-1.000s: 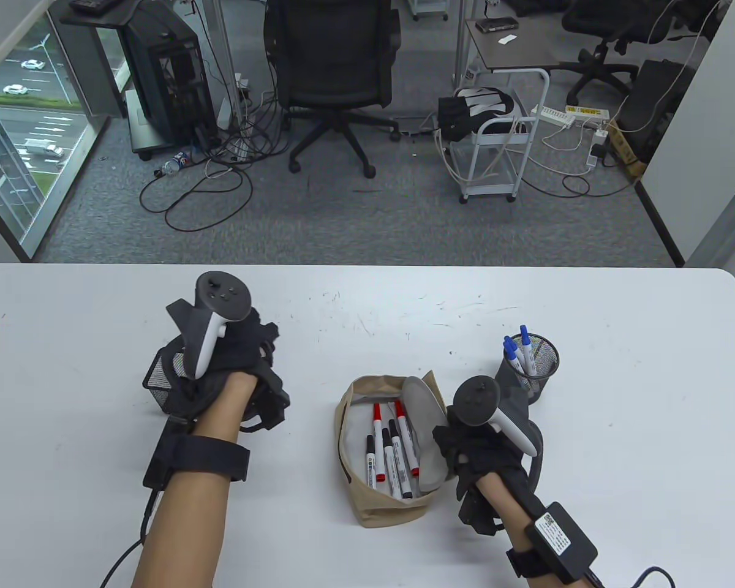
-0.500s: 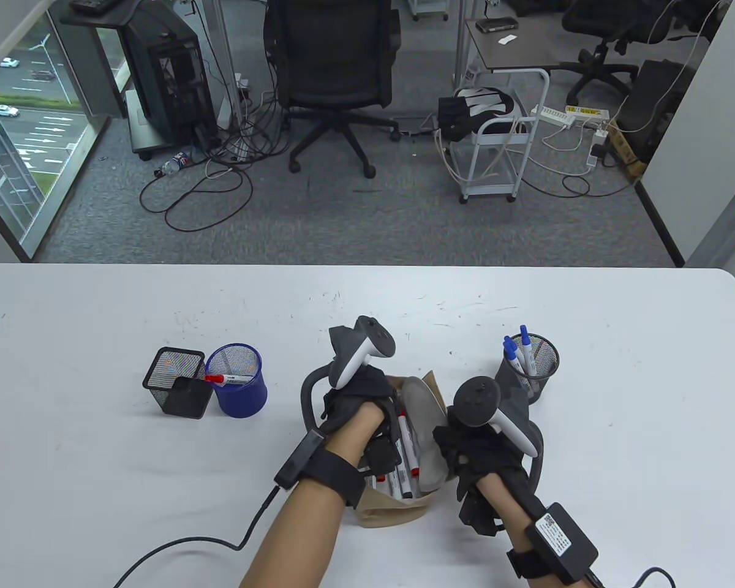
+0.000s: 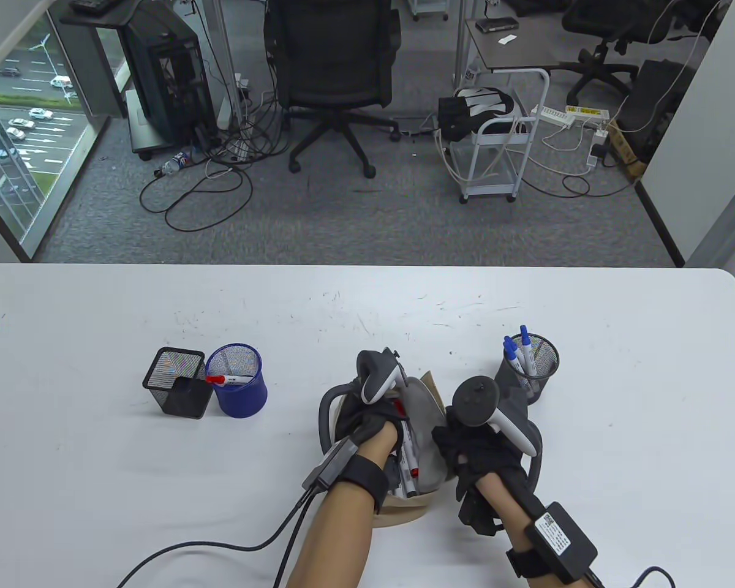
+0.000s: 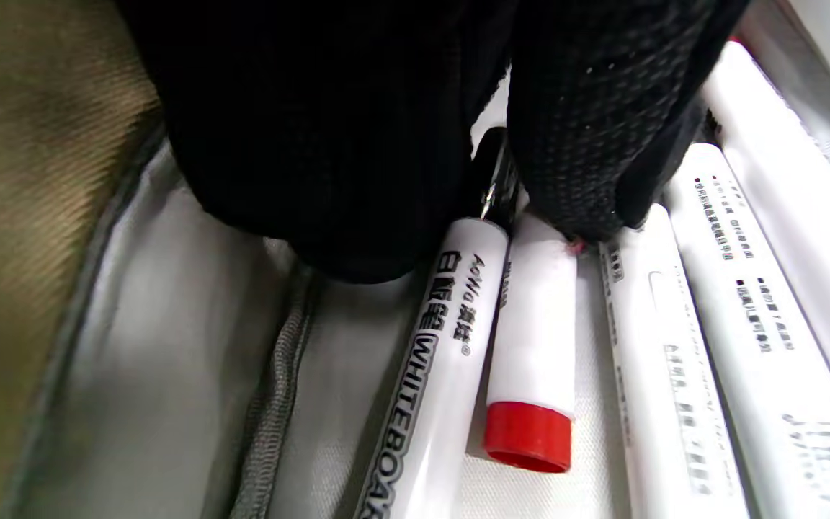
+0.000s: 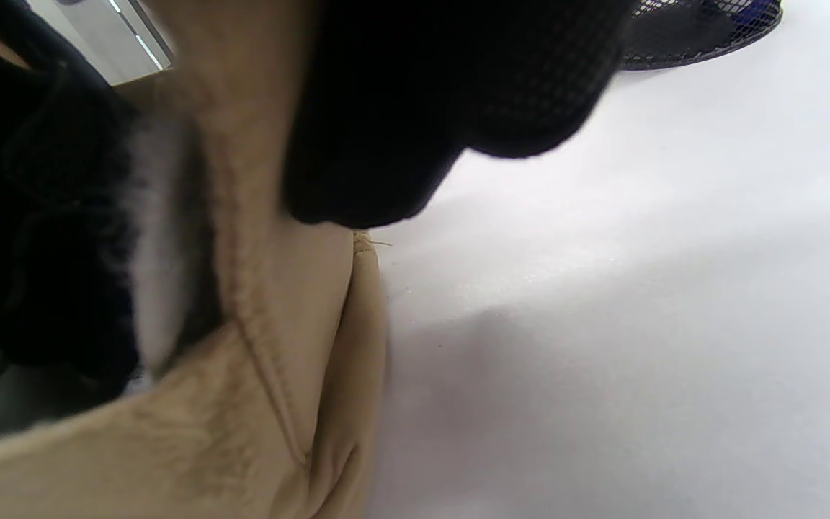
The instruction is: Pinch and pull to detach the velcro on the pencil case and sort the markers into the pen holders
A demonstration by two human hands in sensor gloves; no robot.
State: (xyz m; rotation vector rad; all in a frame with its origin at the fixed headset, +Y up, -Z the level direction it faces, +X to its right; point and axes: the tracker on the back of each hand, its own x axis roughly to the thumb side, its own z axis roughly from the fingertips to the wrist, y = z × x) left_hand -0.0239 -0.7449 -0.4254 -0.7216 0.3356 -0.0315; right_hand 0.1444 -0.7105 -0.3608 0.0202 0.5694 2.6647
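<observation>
Pressing a red-capped marker (image 4: pixel 532 346) (inside the case (image 3: pixel 398 517)): left fingers (image 4: pixel 588 144).

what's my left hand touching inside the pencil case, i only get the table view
observer: In the left wrist view, the left hand has its fingertips down on the whiteboard markers. One fingertip touches the red-capped marker.
operator: is it gripping that one
observer: I cannot tell. The fingers cover its upper end, and the marker printed WHITEBOARD lies right against it.
operator: what about the right hand
observer: In the right wrist view, the right hand pinches the tan edge of the pencil case, with fingers on both sides of the fabric.
</observation>
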